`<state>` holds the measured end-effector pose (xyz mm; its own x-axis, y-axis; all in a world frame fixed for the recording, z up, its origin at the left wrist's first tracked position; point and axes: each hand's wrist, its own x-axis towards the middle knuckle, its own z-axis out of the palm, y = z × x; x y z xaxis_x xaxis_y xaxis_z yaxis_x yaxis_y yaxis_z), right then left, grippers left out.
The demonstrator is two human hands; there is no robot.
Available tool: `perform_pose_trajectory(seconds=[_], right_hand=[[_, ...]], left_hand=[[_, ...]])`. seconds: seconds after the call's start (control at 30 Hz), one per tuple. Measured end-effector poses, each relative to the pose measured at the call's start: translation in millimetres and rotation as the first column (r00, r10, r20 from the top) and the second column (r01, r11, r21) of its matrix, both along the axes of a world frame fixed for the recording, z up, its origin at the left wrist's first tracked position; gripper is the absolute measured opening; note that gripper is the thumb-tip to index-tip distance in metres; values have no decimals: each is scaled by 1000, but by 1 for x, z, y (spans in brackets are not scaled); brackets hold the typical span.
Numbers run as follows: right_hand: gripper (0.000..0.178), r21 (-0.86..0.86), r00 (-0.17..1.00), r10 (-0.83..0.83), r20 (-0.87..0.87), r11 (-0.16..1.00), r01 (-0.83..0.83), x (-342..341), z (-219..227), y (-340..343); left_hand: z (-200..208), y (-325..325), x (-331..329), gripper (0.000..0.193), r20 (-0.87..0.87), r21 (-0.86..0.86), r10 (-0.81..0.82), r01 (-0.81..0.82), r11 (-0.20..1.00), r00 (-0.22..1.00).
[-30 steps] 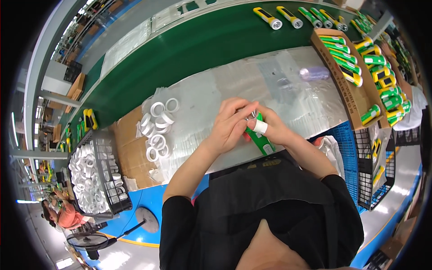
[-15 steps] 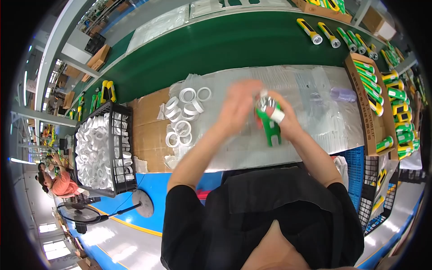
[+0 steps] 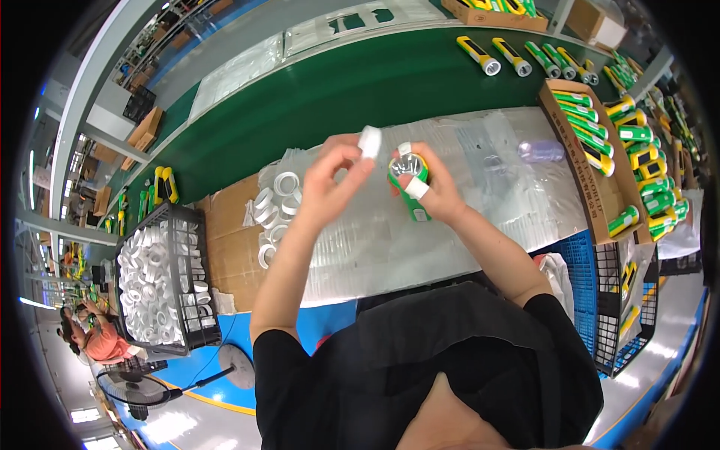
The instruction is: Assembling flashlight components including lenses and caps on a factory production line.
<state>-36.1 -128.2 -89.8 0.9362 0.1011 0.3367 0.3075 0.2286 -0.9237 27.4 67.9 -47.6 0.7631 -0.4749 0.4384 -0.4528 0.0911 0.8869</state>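
Observation:
My left hand [image 3: 334, 181] pinches a white plastic ring [image 3: 370, 142] between thumb and fingers, raised a little above the table and apart from the flashlight. My right hand [image 3: 441, 187] is closed round the head of a green flashlight [image 3: 417, 210]. Its shiny round reflector [image 3: 407, 166] faces up, and the body slants down toward me. White wraps cover a finger and the thumb of that hand. Several more white rings [image 3: 286, 184] lie loose on the table to the left, partly behind my left forearm.
A black crate [image 3: 199, 281] full of white rings stands at the left. Right of me is a cardboard box [image 3: 559, 142] with green and yellow flashlights. Others [image 3: 478, 56] lie on the far green surface [image 3: 360, 82]. A clear purplish roll [image 3: 541, 151] rests near the box.
My left hand has drawn away from the flashlight to the left, and a white ring now shows in its fingers. The right hand still holds the flashlight. The whole view has shifted slightly.

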Motion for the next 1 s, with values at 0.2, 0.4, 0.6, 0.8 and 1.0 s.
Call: perform_pose_trajectory(seconds=[0.2, 0.4, 0.6, 0.8, 1.0], right_hand=[[38, -38, 992, -38, 121, 998, 43, 1, 0, -1], [46, -41, 996, 23, 83, 999, -20, 1, -4, -8], [65, 40, 987, -6, 161, 999, 0, 1, -1, -10], [52, -382, 941, -105, 323, 895, 232, -3, 27, -59], [30, -714, 952, 105, 287, 686, 140, -5, 85, -83]], left_hand=[[20, -18, -25, 23, 436, 223, -5, -103, 969, 900], [26, -16, -24, 29, 413, 317, -37, -105, 942, 910], [35, -21, -25, 30, 369, 367, -77, -69, 928, 926], [33, -29, -31, 37, 396, 388, -91, -77, 918, 914], [13, -62, -36, 40, 312, 340, -100, -12, 940, 945]])
